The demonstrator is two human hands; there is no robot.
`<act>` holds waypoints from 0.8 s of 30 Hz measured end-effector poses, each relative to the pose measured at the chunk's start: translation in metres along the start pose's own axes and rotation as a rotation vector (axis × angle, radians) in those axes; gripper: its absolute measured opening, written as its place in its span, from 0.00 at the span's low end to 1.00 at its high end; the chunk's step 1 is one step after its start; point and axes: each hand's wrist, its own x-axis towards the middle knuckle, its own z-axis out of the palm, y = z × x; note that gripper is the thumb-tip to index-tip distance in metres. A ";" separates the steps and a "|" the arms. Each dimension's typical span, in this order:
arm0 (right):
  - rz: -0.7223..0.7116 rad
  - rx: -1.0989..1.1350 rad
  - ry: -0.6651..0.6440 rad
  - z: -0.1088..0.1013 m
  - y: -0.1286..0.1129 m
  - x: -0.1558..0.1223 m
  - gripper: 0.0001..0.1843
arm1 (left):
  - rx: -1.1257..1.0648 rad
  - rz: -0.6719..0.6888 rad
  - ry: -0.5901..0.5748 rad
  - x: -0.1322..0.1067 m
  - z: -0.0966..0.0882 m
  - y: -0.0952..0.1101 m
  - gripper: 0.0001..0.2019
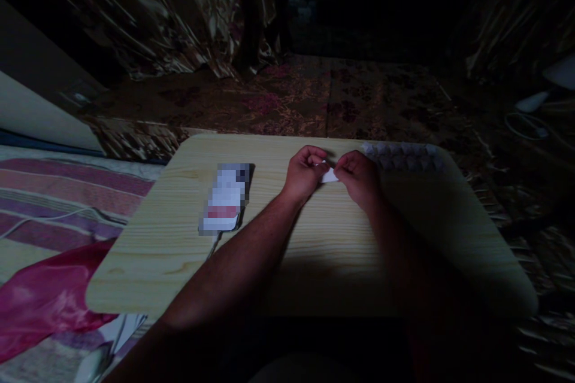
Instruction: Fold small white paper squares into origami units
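Observation:
A small piece of white paper (pixel 330 176) is held between my two hands over the far middle of a pale wooden table (pixel 332 239). My left hand (pixel 306 173) pinches its left side, with thumb and fingers curled together. On the other side, my right hand (pixel 357 175) has its fingertips closed on the paper's right edge. Just beyond my right hand, several small pale folded paper pieces (pixel 404 157) lie in rows along the table's far right edge. Dim light hides the paper's finer folds.
A phone (pixel 224 197) with a cable plugged in lies on the table's left side, its screen blurred. Left of the table are a striped bedspread (pixel 76 191) and a shiny pink cloth (pixel 54 293). Behind it stands a ledge covered in patterned fabric (pixel 287 96), below curtains (pixel 179 12).

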 end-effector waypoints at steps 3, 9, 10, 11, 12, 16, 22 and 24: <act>0.014 0.012 -0.005 -0.001 0.000 0.000 0.09 | -0.034 -0.010 -0.002 0.000 0.000 0.001 0.14; 0.009 0.058 -0.026 -0.002 0.003 0.001 0.09 | -0.062 0.001 -0.006 0.000 0.000 0.000 0.13; 0.013 0.058 -0.028 -0.002 0.003 0.001 0.09 | -0.058 -0.001 -0.003 0.000 0.000 0.000 0.13; 0.019 0.054 -0.032 -0.002 0.003 0.001 0.09 | -0.051 -0.002 0.000 0.000 0.000 0.000 0.13; 0.027 0.048 -0.034 -0.001 0.003 0.001 0.09 | -0.043 -0.003 0.003 0.000 0.000 0.000 0.13; 0.045 0.066 -0.021 0.001 0.004 0.002 0.11 | 0.006 0.003 0.007 -0.001 0.000 -0.001 0.13; 0.069 0.107 -0.018 0.002 0.006 0.001 0.12 | 0.011 0.022 0.023 -0.001 0.001 -0.001 0.12; 0.051 0.093 -0.018 0.003 0.007 0.001 0.11 | 0.022 0.026 0.017 -0.001 0.001 -0.001 0.11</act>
